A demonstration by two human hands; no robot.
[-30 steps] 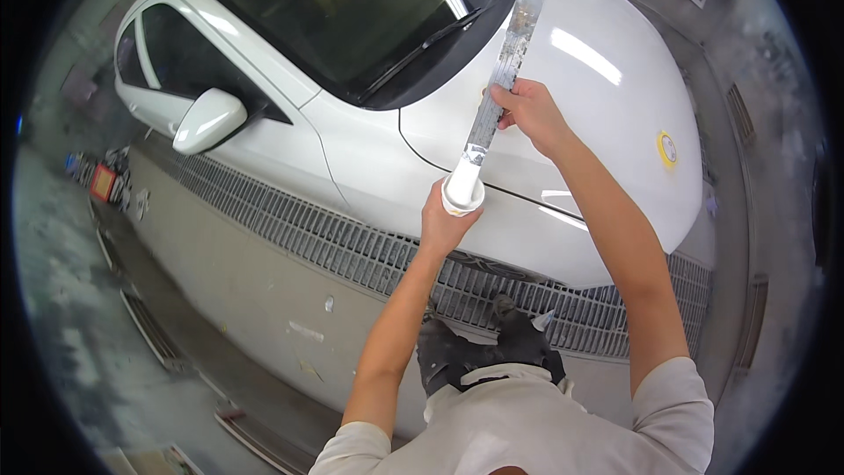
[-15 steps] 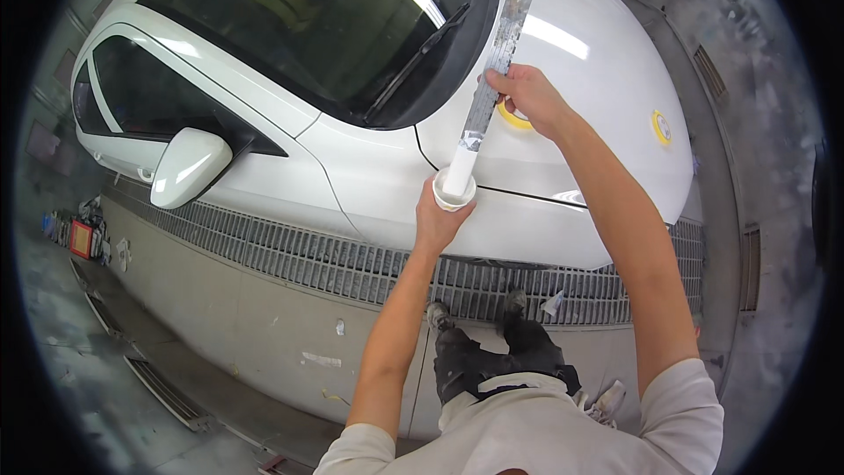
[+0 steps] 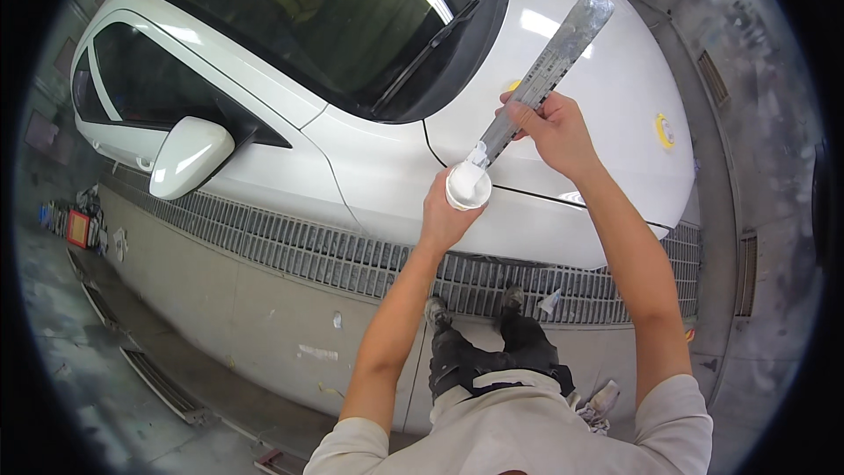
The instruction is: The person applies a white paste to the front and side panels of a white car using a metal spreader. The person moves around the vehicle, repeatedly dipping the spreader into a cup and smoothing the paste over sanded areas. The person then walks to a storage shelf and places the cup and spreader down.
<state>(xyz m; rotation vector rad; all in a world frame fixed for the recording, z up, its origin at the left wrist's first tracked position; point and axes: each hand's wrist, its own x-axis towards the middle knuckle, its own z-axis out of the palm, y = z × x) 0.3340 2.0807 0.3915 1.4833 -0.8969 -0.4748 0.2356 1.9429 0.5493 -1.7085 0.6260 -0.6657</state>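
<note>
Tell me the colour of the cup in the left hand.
White, filled with white paint; the cup shows best in the head view, with the left hand around it.

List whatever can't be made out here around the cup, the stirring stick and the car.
- Head view: the cup wall is hidden by the left hand; only its white top shows.
- The stirring stick tip is buried in the white contents.
- The car rear is cut off by the picture's rim.
- Items by the wall are too small to identify.
</note>
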